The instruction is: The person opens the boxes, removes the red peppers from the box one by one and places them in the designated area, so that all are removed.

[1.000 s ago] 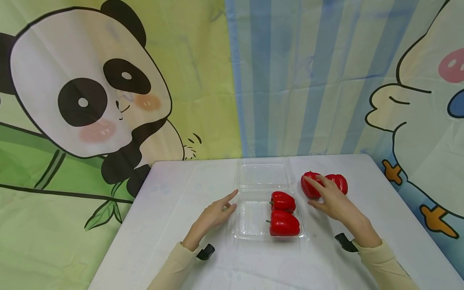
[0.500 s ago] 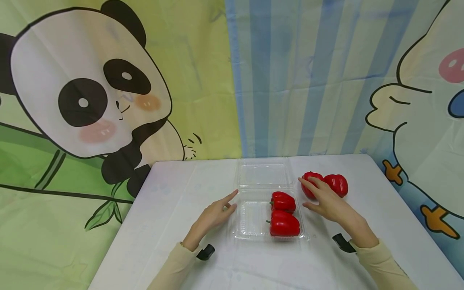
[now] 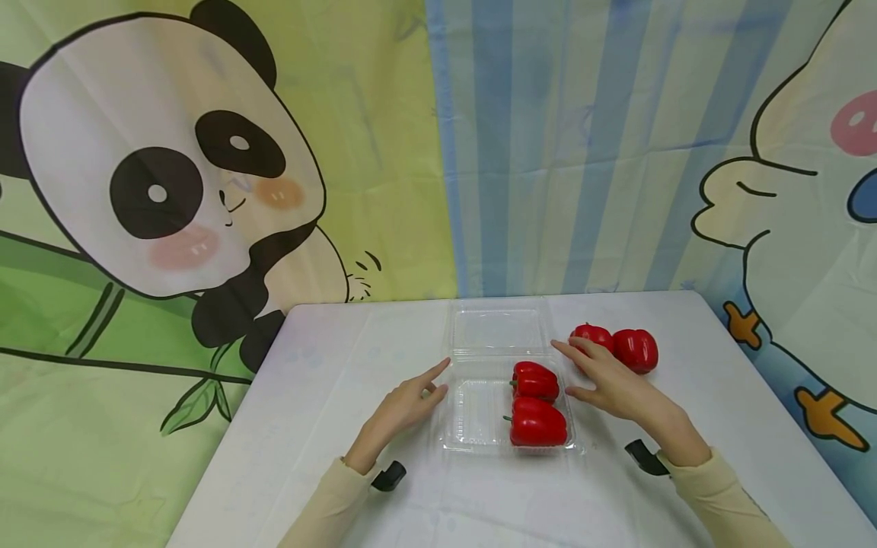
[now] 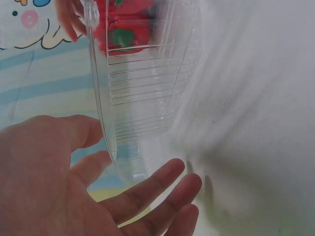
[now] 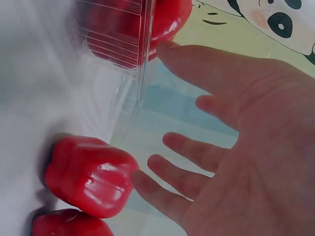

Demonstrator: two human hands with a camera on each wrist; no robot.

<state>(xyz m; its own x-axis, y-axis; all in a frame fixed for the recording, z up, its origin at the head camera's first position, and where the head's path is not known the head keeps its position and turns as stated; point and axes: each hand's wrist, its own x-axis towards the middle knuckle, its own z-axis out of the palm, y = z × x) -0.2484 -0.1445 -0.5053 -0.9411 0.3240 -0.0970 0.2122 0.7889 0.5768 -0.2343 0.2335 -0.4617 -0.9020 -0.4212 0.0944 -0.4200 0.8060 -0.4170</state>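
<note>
A clear plastic clamshell box (image 3: 473, 415) lies on the white table, its lid (image 3: 500, 331) folded back flat. Two red bell peppers, one far (image 3: 536, 380) and one near (image 3: 538, 423), sit in its right half, stems pointing left. My left hand (image 3: 404, 407) is at the box's left side, fingers spread and holding nothing; its thumb and forefinger are close to the rim (image 4: 101, 98), contact unclear. Over the box's right edge reaches my right hand (image 3: 617, 384), fingers extended, nothing in it. Behind this hand are two more bell peppers, one partly hidden (image 3: 592, 333) and one in plain sight (image 3: 636, 350).
The white table (image 3: 329, 350) ends against a cartoon curtain (image 3: 384, 152) with a panda printed on it. Black straps (image 3: 389, 476) are worn at both wrists.
My right hand has moved left, away from the two loose peppers and toward the box's right edge. My left hand, the box and the peppers have stayed put.
</note>
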